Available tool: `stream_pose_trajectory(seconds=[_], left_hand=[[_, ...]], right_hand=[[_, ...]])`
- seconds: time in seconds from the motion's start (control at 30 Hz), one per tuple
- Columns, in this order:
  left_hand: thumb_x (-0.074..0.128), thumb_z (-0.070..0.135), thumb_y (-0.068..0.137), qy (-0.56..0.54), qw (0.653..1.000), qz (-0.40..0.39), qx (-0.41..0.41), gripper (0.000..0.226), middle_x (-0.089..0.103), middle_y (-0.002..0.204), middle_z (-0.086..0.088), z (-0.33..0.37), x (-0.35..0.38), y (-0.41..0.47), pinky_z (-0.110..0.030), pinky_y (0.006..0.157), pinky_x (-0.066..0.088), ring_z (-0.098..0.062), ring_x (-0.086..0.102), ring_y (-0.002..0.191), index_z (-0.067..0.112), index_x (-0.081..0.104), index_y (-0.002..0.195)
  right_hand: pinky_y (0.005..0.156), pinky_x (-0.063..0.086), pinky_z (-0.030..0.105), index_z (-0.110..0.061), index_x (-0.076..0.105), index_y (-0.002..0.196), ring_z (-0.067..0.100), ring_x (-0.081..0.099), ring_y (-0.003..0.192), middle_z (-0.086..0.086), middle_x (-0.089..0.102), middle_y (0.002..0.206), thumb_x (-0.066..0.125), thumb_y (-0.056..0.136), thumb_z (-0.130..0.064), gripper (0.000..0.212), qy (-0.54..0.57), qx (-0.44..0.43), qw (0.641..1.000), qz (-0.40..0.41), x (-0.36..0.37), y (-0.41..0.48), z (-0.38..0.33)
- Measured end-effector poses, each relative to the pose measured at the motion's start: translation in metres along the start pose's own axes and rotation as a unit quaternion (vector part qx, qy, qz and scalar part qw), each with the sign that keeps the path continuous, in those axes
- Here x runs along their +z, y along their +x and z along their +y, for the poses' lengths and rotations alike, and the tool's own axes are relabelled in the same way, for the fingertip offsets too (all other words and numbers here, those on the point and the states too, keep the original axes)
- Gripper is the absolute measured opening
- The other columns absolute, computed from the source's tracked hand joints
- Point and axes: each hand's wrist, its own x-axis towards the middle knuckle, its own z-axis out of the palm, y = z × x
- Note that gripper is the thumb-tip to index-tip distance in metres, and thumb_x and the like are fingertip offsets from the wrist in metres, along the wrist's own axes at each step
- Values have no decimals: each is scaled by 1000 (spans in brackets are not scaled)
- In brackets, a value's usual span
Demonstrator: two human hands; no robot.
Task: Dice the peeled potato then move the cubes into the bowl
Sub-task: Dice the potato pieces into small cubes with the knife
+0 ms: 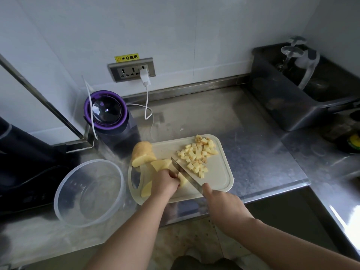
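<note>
Cutting board (218, 173): cubes (196, 154) heaped at far side, clearing room for the blade. Potato (143, 152) pieces wait near the empty bowl (89, 191). Left hand (164, 183): fingers curled, pinning a slab. Right hand (219, 203): closed round the knife (187, 175), blade on the slab.

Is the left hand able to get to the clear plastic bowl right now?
Probably yes: the clear plastic bowl sits left of the white cutting board, nothing between it and the left hand, though that hand holds a pale potato piece.
</note>
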Motion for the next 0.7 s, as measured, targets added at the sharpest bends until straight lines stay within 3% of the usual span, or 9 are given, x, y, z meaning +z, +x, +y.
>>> stream_pose_trajectory(seconds=[0.13, 0.43, 0.53, 0.6, 0.7], left_hand=[[70, 12, 82, 2, 1000, 3, -1, 18, 71, 88, -7, -1, -1, -1, -42, 84, 56, -28, 68, 90, 22, 60, 70], [71, 14, 83, 9, 1000, 5, 18, 4, 71, 92, -2, -3, -3, -2, -37, 86, 55, -22, 66, 92, 18, 70, 84], [71, 14, 82, 10, 1000, 4, 20, 10, 72, 95, -3, -5, -3, 0, -37, 87, 54, -22, 66, 93, 14, 72, 92], [69, 11, 82, 2, 1000, 0, 19, 9, 72, 92, -3, -5, -3, 1, -39, 86, 56, -22, 66, 91, 19, 71, 86], [67, 6, 82, -16, 1000, -3, 15, 25, 70, 84, 2, -6, -2, 0, -39, 84, 57, -20, 67, 86, 28, 63, 71]], right_hand=[[70, 54, 31, -20, 33, 129, 18, 63, 78, 3, 59, 86, 50, 96, -6, 40, 1, -9, 1000, 0, -3, -3, -3], [67, 52, 24, -22, 29, 139, 15, 65, 82, 3, 59, 90, 51, 98, -9, 49, 8, -17, 1000, -14, -5, -3, -3], [67, 52, 23, -22, 27, 142, 14, 66, 82, 4, 62, 94, 52, 98, -9, 51, 4, -23, 1000, -21, -4, 1, -1], [67, 51, 23, -22, 28, 141, 14, 65, 83, 3, 60, 94, 51, 99, -11, 49, 5, -23, 999, -30, -3, 3, -1], [69, 51, 23, -22, 27, 139, 12, 63, 84, 0, 54, 89, 52, 99, -13, 48, 4, -11, 999, -43, -1, 4, -2]])
